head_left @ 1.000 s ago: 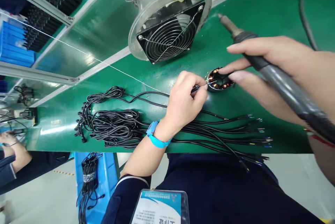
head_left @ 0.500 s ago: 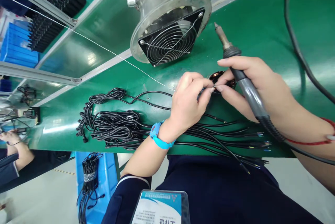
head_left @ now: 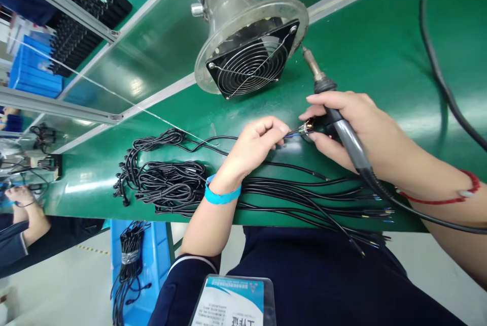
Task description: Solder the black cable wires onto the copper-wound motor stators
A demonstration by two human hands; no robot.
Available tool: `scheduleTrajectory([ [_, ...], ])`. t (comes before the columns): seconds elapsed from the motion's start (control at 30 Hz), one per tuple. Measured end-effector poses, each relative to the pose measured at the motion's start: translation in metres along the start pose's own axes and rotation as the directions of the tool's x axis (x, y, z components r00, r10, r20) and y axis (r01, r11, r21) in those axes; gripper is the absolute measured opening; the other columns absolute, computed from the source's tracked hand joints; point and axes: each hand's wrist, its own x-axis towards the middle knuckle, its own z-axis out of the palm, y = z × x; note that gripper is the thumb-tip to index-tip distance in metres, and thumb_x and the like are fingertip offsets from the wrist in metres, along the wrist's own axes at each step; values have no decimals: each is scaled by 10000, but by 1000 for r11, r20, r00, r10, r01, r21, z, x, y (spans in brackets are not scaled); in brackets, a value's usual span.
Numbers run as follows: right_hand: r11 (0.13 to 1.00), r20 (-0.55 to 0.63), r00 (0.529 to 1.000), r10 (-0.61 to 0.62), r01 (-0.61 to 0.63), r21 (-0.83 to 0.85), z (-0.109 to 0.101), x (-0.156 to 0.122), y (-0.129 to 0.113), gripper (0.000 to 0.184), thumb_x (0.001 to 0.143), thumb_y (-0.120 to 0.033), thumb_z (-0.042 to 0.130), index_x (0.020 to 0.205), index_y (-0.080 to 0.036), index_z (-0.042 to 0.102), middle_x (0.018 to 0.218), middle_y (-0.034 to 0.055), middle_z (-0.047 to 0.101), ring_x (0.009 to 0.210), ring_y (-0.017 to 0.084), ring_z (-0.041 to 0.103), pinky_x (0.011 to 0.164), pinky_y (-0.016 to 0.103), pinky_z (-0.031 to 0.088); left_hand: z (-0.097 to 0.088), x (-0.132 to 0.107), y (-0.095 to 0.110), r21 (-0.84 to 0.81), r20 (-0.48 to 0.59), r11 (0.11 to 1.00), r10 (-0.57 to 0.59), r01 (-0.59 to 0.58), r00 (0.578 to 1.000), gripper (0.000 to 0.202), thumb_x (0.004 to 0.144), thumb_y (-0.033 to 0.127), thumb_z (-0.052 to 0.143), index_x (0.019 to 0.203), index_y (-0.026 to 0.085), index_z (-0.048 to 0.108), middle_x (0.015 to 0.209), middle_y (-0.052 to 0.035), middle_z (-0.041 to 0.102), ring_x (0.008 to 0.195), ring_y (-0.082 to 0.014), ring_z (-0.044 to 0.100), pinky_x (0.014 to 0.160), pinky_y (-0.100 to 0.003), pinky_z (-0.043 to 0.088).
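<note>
Left hand point(head_left: 253, 145) pinching a black lead's stripped end point(head_left: 291, 134), fingers closed on it, pressed to small copper-wound stator point(head_left: 310, 127) on green bench point(head_left: 380, 46), approx 3 o'clock of that hand. Right hand point(head_left: 353, 123) wrapped around soldering iron point(head_left: 342, 125), tip aimed 11 o'clock, off the joint; fingertips also steadying stator. Fume fan point(head_left: 251, 64) at 12 o'clock. Cable bundle point(head_left: 171, 184) at 9 o'clock, untouched. Judging: wire positioned, joint not yet soldered; most leads left to do.
</note>
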Motion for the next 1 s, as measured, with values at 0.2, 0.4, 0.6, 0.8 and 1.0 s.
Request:
scheduleTrajectory([
  [0.2, 999, -5, 999, -41, 41, -14, -3, -2, -3, 547, 865, -322, 561, 1383, -318, 386, 1051, 1, 680, 965, 256, 617, 866, 458, 484, 2, 1, 0, -232, -15, 968, -100, 93, 995, 124, 745, 139, 663, 642, 150, 594, 596, 66, 544, 542, -28, 441, 600, -183, 400],
  [0.4, 1000, -13, 1000, -4, 3, -14, -9, -3, -5, 516, 866, -313, 528, 1362, -316, 388, 1078, 10, 674, 1004, 258, 609, 899, 457, 469, 12, 5, 0, -270, -49, 950, -178, 158, 983, 229, 663, 257, 825, 654, 139, 629, 577, 53, 579, 580, -52, 506, 620, -209, 425],
  [0.6, 998, 2, 999, -51, 51, -46, -5, -3, -1, 518, 860, -354, 554, 1353, -295, 405, 1099, 13, 667, 984, 252, 611, 852, 446, 479, 16, 4, 1, -261, -50, 956, -152, 134, 987, 226, 749, 266, 776, 651, 144, 612, 559, 63, 540, 521, -31, 433, 566, -193, 383],
  [0.8, 993, -69, 996, -61, 53, -109, -1, -3, -7, 377, 921, -325, 526, 1290, -296, 457, 948, -9, 681, 878, 221, 623, 796, 402, 478, 3, 0, -2, -191, 51, 977, -88, 96, 995, 228, 847, 341, 643, 727, 147, 656, 600, 36, 543, 544, -47, 419, 519, -193, 301],
  [1.0, 993, -204, 976, 70, -87, -74, 5, 2, -14, 362, 891, -241, 579, 1248, -263, 520, 916, -9, 688, 868, 200, 641, 782, 366, 515, 16, 8, 1, -25, 67, 999, 46, -44, 997, 248, 787, 284, 713, 641, 139, 573, 601, 49, 533, 596, -57, 440, 599, -203, 356],
])
